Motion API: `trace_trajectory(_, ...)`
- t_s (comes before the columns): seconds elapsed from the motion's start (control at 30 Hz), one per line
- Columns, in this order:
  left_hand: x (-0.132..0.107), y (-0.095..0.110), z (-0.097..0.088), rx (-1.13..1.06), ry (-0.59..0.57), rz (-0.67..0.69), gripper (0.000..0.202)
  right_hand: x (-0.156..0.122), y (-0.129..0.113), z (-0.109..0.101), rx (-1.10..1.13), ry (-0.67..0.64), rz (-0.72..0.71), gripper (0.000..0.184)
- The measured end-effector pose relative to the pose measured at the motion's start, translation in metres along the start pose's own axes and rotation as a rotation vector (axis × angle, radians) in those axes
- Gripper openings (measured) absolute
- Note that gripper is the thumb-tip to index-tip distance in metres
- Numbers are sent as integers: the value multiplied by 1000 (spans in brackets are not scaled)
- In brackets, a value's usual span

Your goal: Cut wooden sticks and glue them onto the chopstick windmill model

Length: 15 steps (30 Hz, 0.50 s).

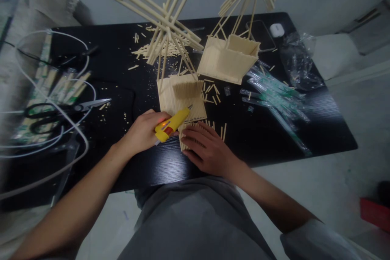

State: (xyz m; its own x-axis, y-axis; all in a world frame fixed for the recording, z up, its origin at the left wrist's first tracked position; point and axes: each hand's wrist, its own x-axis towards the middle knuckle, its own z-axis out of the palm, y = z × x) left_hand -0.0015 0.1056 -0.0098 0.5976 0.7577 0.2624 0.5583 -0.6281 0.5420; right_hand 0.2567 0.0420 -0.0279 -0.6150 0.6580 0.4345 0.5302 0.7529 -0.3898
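Two bare hands work over a dark tabletop (258,146) in the head view. The left hand (148,128) has its grip wrapped round a yellow glue gun (173,124); the right hand (213,150) clasps nothing, its fingers spread flat on a row of sticks (185,146) near the front edge. The gun's nozzle points over the base of the nearer stick model (166,93), just beyond that row; whether it touches is unclear.

An orange glow shows on the gun, so the tip may well be hot. With the right fingers so near, a slip of the left wrist could burn them or drip glue on the base. Lifting the right hand too early might let the sticks skew, if they are not yet bonded. The tall, splayed legs of the nearer model look easy to knock should an arm reach past them. On the left, a white cable (67,115) loops by the scissors (82,106); a tug there could drag them.

As for writing, the gun carries a blue and red label, too small to read. Green print marks the stick packs (61,89) and the clear wrappers (280,97), likewise illegible; no brand can be made out.
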Motion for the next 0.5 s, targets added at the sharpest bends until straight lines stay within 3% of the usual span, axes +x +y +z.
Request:
trace_trajectory(0.3,0,0,0,0,-4,-6,30,1,0,-1,-5,14,-16,22)
trace_trajectory(0.5,0,-1,0,-12,1,-8,35,1,-1,-6,27,110,-20,29)
